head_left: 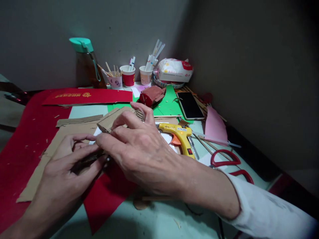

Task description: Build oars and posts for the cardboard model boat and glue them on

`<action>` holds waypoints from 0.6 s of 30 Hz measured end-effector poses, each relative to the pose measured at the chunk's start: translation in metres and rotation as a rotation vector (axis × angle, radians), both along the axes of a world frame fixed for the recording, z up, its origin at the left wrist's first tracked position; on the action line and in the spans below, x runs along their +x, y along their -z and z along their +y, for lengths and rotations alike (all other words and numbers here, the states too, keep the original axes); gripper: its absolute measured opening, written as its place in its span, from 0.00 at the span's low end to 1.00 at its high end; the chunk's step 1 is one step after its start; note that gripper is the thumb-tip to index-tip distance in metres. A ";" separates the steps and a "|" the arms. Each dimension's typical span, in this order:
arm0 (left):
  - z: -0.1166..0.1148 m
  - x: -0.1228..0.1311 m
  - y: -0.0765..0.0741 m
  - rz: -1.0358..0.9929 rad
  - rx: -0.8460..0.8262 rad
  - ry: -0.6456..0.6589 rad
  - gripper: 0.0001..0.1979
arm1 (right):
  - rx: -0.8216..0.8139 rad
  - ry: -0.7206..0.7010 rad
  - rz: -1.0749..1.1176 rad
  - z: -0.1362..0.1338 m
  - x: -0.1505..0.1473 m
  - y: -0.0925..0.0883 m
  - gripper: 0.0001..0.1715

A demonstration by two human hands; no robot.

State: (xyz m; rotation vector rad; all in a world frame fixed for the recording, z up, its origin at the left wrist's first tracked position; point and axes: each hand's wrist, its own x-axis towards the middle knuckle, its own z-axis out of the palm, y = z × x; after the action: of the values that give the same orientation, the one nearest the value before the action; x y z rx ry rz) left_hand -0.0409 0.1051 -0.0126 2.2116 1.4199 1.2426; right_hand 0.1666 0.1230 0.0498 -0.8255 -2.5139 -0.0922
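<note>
Both hands meet at the middle left of the view, around a folded cardboard piece (111, 119). My right hand (142, 146) reaches across from the right, its fingers bent over the cardboard. Below and left of it, my left hand (72, 166) has its fingers curled round the lower part of the piece, which is dark and mostly hidden. Red paper (109, 196) lies beneath the hands. A yellow glue gun (183, 134) with an orange trigger rests just beyond my right wrist.
Red-handled scissors (225, 157) lie near my right forearm. Flat cardboard (53, 146) is on the left. Farther back are a phone (189, 105), green paper (170, 99), a brown-red bundle (152, 95), a bottle (86, 63), cups of sticks (129, 78) and a tissue pack (174, 70).
</note>
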 end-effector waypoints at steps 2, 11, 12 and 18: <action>0.001 0.000 0.000 0.013 -0.001 0.005 0.03 | 0.004 0.011 0.032 -0.001 0.006 -0.003 0.21; 0.000 -0.009 0.014 0.049 -0.010 -0.067 0.06 | 0.076 0.166 0.185 -0.012 0.036 0.000 0.12; 0.000 -0.009 0.014 0.051 -0.018 -0.068 0.06 | 0.072 0.167 0.181 -0.013 0.037 0.002 0.11; 0.000 -0.010 0.014 0.053 -0.025 -0.065 0.07 | 0.056 0.123 0.101 -0.012 0.025 0.003 0.16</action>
State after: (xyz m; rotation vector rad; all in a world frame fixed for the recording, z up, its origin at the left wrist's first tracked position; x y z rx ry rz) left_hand -0.0504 0.1046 -0.0265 2.2141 1.5296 1.1883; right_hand 0.1920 0.1113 0.0465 -0.9383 -2.3550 -0.1577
